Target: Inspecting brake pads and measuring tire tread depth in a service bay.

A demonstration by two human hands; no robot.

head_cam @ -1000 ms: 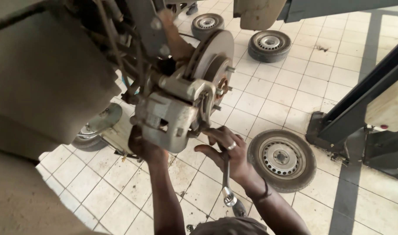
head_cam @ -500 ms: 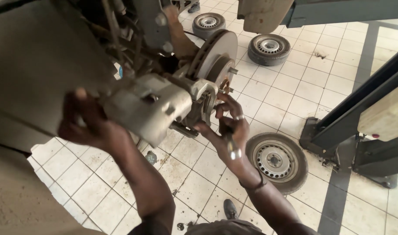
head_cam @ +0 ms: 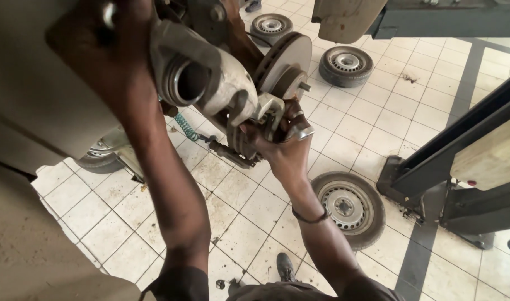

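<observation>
I look up under a raised car at a brake disc (head_cam: 285, 58) on its hub. My left hand (head_cam: 112, 64) grips a grey brake caliper (head_cam: 202, 78), lifted and turned so its round piston bore faces me. My right hand (head_cam: 285, 147) is closed on a shiny metal wrench (head_cam: 299, 132) and presses against the caliper bracket (head_cam: 266, 111) just below the disc. A teal coil spring (head_cam: 183, 127) shows behind my left forearm.
Three loose wheels lie on the white tiled floor: one (head_cam: 347, 206) under my right forearm, two (head_cam: 345, 66) (head_cam: 270, 26) farther back. A black lift arm and post (head_cam: 461, 161) stand at the right. The car's tan underbody (head_cam: 26, 111) fills the left.
My left hand has swung the caliper up and away from the disc, turning its bore toward me. My right hand rose from below, wrench in it, to the bracket.
</observation>
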